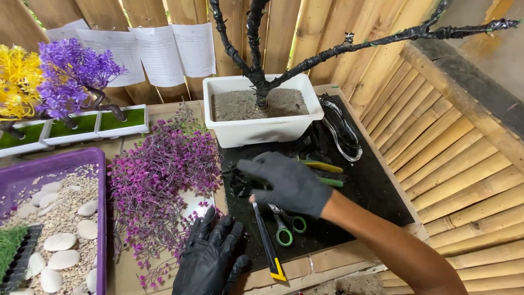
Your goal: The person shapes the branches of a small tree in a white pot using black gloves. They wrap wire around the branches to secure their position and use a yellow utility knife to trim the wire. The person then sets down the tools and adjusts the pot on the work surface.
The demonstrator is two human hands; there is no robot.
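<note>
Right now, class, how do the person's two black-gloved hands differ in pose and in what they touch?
The right hand reaches over the black mat, palm down, above black scraps; the left hand rests lower, fingers spread, at the edge of the purple artificial foliage. The right hand's forearm shows bare; the left hand's does not show. Both wear black gloves, and neither plainly grips anything.

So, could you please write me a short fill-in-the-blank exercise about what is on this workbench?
1. The bare tree stands in a ____ planter.
2. Both hands wear ____ gloves: the right hand and the left hand.
3. The scissors have ____ handles.
4. The pebbles lie in a ____ tray.

Missing words: white; black; green; purple
</note>
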